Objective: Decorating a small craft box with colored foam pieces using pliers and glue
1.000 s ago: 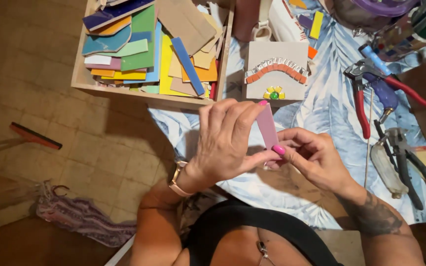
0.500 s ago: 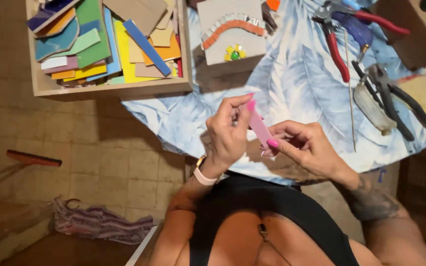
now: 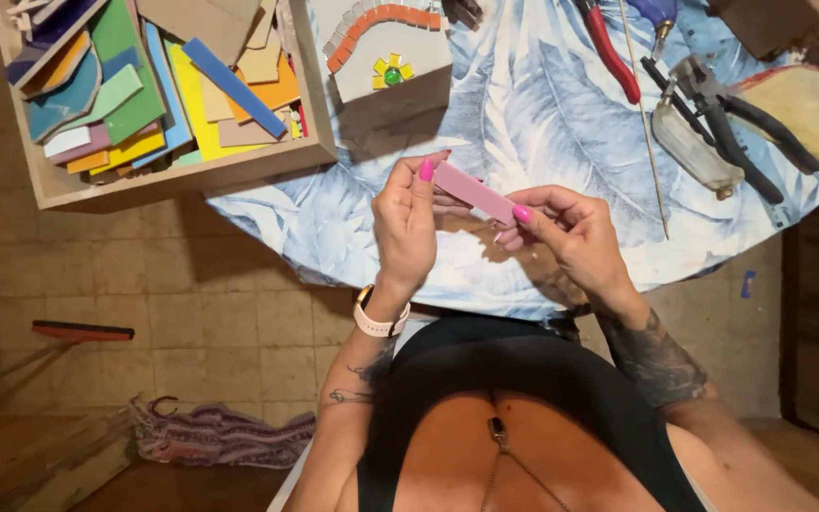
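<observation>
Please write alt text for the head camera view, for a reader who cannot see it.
Two hands hold a narrow pink strip between them: the left hand and the right hand each pinch an end of the pink strip above a round table with a blue leaf-print cloth. On it lie a wooden tray of coloured pieces, red-handled pliers and a small mosaic panel.

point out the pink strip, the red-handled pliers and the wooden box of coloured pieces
pink strip point(image 3: 474, 192), head view, middle of its flat face between the hands
red-handled pliers point(image 3: 612, 49), head view, on the red handle
wooden box point(image 3: 182, 178), head view, on its near wall
</observation>
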